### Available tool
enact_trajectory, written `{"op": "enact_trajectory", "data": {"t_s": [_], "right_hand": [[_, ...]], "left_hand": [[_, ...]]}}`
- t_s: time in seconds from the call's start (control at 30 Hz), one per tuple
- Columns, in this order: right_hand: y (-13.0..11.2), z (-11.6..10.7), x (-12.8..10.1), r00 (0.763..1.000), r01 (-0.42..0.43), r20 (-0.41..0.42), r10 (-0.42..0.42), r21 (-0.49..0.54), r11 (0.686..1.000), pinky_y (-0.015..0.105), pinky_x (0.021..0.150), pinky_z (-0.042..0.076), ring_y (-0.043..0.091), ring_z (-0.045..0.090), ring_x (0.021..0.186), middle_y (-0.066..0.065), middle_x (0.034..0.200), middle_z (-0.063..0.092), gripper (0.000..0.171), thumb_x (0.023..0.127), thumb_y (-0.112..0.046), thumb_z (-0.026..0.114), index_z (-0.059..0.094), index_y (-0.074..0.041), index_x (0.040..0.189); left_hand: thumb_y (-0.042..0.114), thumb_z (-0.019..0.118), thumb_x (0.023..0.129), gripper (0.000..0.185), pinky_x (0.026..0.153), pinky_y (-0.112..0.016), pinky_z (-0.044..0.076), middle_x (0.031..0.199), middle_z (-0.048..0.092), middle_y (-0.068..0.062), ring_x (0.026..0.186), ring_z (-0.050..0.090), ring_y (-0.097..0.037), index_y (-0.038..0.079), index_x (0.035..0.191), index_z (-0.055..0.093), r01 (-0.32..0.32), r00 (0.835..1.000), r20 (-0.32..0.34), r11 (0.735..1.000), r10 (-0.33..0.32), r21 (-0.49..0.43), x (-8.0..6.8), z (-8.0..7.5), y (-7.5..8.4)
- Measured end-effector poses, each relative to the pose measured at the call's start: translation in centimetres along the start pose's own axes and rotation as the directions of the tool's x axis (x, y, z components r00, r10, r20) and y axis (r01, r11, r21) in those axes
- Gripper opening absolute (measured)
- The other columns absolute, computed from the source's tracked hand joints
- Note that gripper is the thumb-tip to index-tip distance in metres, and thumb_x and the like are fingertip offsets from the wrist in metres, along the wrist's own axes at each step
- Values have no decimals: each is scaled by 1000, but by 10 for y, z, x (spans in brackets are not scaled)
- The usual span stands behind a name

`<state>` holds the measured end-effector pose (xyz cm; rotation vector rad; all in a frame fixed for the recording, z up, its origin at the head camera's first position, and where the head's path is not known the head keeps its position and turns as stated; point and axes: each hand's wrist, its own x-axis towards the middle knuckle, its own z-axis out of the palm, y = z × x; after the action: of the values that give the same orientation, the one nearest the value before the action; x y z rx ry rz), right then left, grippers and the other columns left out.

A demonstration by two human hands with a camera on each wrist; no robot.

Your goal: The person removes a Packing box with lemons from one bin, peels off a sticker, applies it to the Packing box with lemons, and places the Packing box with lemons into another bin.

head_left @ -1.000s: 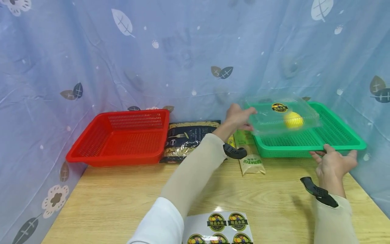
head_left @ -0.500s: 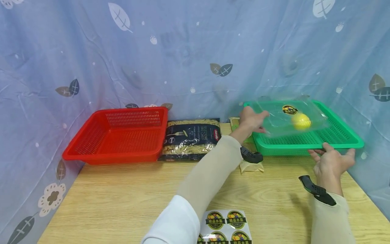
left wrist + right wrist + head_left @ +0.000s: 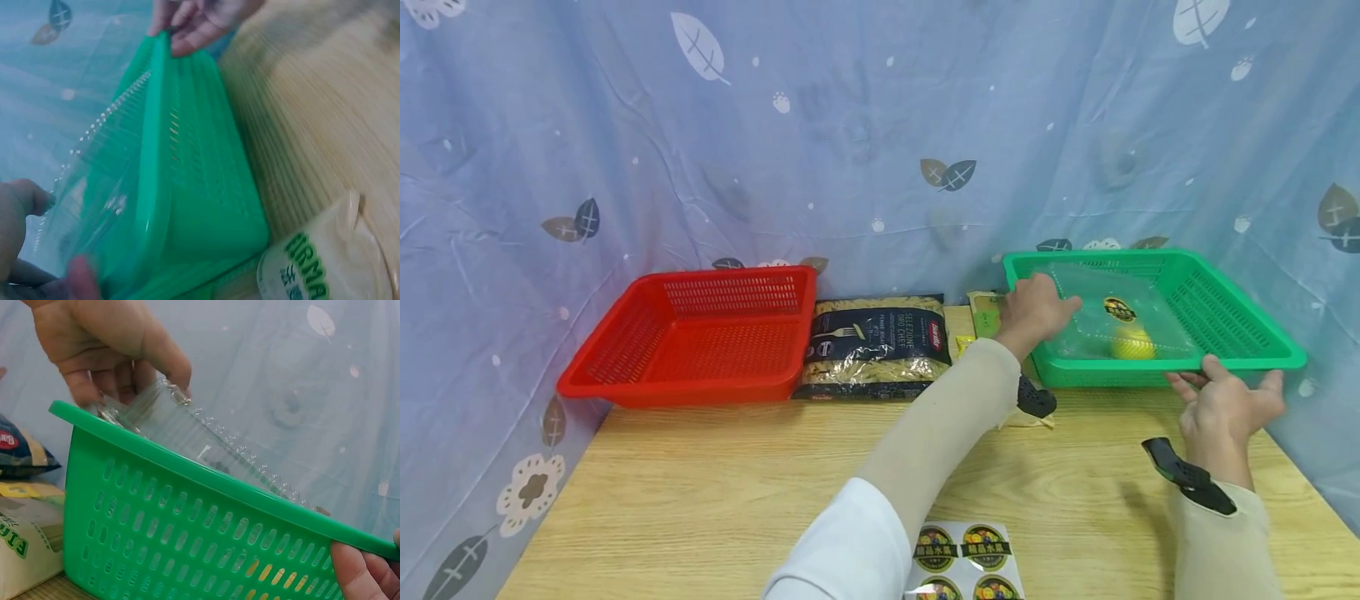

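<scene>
1. A pale blue curtain (image 3: 865, 125), thin cloth printed with leaves and creased in soft folds, hangs behind and to both sides of the scene.
2. The worktop (image 3: 715, 492) is light wood with a fine straight grain.
3. A red basket (image 3: 692, 337), rectangular moulded plastic with slotted walls and floor, sits at the back left.
4. A green basket (image 3: 1240, 333) of the same perforated plastic and flared rim sits at the back right.
5. Inside the green basket lies a clear plastic clamshell box (image 3: 1120, 321), thin and glossy with a ridged edge, bearing a round dark sticker on its lid.
6. A bag of pasta (image 3: 876, 342), dark crinkly film with a clear window, lies between the two baskets.
7. A sheet of round stickers (image 3: 962, 562), glossy white backing, lies at the near edge.
8. A small pale packet (image 3: 325, 262) with green lettering lies just beside the green basket's near left corner.
9. The left hand (image 3: 1037, 308) reaches over the basket rim, fingers and thumb pinching the left edge of the clamshell box.
10. The right hand (image 3: 1225, 404) curls its fingers over the basket's near rim, gripping it.
11. A round yellow fruit (image 3: 1132, 343), smooth, rests inside the clamshell box.
</scene>
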<state>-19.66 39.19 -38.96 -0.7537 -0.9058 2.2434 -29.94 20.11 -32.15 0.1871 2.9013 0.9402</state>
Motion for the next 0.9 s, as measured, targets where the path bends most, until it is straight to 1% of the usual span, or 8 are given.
{"op": "enact_trajectory", "data": {"t_s": [0.1,0.27,0.37,0.53,0.6,0.73,0.8,0.9], "right_hand": [[1,-1,-1,1000,-2,-1,2,18,1000,40,62,62,25,52,55,-18,164,-7,91,99,0,56,6,-48,157],[2,-2,0,1000,3,-7,-3,39,999,40,62,62,27,53,55,-18,164,-5,89,99,0,57,9,-48,157],[2,-2,1,1000,10,-8,-9,44,999,41,61,62,27,53,54,-16,164,-3,89,98,0,58,10,-48,157],[1,-1,0,999,33,-23,-31,55,998,39,54,59,27,49,56,-11,166,1,87,98,0,58,13,-45,158],[3,-1,0,998,32,-48,-28,65,997,39,51,57,27,48,58,-3,165,13,87,97,1,60,16,-42,159],[6,-1,1,994,18,-106,-11,68,998,36,47,54,27,51,53,2,131,56,81,93,1,67,25,-34,153],[6,0,3,991,15,-132,-7,61,998,35,44,52,27,52,49,6,107,63,72,92,0,69,30,-31,145],[5,1,4,986,18,-164,-10,51,999,34,41,49,27,51,44,9,92,61,59,92,-3,69,34,-27,132]], "left_hand": [[53,60,98,56,39,-30,24,49,24,3,40,20,-14,19,58,41,-57,997,53,995,52,88,1,0,-7],[54,55,101,48,44,-31,28,67,37,1,47,24,-15,18,68,49,-130,982,157,977,104,171,4,-1,-19],[55,54,100,46,45,-32,30,72,39,1,48,25,-15,18,73,51,-151,978,170,977,124,154,5,-1,-24],[49,56,101,46,42,-30,25,58,29,3,44,20,-13,18,69,45,-180,971,173,981,166,66,6,-2,-31],[45,57,102,44,43,-29,26,58,30,3,44,21,-13,17,70,46,-176,967,184,984,174,-8,4,-4,-36],[39,60,101,20,51,-28,36,80,58,8,48,34,-11,20,96,66,-139,972,167,978,165,-158,-1,-9,-48],[37,61,101,22,53,-29,40,97,67,8,50,39,-11,23,117,68,-126,975,152,970,160,-207,-3,-13,-55],[35,60,102,25,52,-31,41,109,69,6,53,42,-12,24,123,67,-126,979,126,963,159,-238,-5,-16,-63]]}}
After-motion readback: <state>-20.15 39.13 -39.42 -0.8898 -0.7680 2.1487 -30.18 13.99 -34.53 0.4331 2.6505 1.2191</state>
